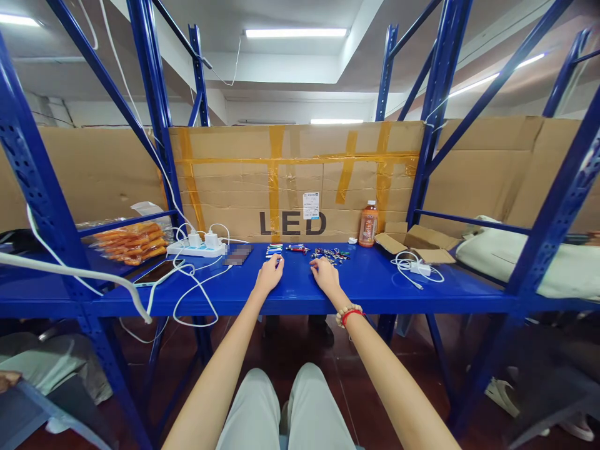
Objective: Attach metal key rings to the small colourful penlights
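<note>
My left hand [270, 274] rests on the blue shelf top, its fingers loosely bent and slightly apart, with nothing visible in them. Just beyond its fingertips lies a row of slim white-and-blue stick-like pieces [274, 249]. My right hand [324, 275], with a beaded bracelet and a red band on the wrist, also lies on the surface, fingers loosely curled and seemingly holding nothing. Directly past it is a scattered pile of small mixed metallic and coloured pieces [334, 254], too small to name. Between the two groups lie some red and silver pen-like pieces [297, 249].
On the left are a power strip [197, 249] with white cables, a phone [159, 273] and bagged orange items [129, 242]. To the right stand an orange drink bottle [368, 225], an open carton [424, 242] and a coiled charger cable [419, 269]. Cardboard [225, 187] closes the back.
</note>
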A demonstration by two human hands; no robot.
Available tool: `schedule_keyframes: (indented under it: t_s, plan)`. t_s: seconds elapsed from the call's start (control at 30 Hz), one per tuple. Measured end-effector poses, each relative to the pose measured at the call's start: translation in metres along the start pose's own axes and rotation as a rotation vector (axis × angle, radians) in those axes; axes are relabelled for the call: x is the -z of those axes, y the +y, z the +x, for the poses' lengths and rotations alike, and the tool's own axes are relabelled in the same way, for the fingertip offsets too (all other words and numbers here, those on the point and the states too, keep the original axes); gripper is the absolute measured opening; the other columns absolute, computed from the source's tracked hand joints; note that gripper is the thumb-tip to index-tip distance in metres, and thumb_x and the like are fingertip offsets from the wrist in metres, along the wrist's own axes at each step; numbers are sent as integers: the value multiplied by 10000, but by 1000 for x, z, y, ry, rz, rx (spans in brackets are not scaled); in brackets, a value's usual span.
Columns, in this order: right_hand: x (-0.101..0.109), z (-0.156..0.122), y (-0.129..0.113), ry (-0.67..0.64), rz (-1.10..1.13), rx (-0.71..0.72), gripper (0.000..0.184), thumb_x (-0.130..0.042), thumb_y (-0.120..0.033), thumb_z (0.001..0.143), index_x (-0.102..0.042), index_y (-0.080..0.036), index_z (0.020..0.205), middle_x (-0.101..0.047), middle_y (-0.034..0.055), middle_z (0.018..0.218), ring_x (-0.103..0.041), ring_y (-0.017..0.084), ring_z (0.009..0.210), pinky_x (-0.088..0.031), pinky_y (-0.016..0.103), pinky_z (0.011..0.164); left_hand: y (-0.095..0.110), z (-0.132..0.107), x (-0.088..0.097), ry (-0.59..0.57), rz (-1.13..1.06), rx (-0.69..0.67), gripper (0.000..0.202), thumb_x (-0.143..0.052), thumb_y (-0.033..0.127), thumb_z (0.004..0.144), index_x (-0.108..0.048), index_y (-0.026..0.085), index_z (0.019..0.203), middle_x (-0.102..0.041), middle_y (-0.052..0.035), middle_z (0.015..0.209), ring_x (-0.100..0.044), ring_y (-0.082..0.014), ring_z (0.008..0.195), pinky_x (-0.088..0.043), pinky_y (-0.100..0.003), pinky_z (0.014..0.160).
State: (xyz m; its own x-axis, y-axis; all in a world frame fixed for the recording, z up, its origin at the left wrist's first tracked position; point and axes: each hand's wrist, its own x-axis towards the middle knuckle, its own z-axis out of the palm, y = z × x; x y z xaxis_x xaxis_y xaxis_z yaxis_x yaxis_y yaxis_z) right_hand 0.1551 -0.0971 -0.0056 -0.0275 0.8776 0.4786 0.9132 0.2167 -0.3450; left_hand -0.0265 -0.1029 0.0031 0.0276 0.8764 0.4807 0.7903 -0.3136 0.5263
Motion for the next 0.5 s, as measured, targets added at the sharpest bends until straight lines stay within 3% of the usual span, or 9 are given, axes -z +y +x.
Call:
schedule_keyframes:
  t_s: [0.5]
  plan:
    - [1, 0, 0, -9, 11, 40, 200, -435, -204, 830, -582, -218, 963, -552, 16, 1002, -537, 105, 872, -386, 189, 692, -4, 3, -5, 29, 13, -19, 242, -327, 353, 855, -489, 241, 995, -614, -18, 819, -576, -178, 758, -406, -264, 639]
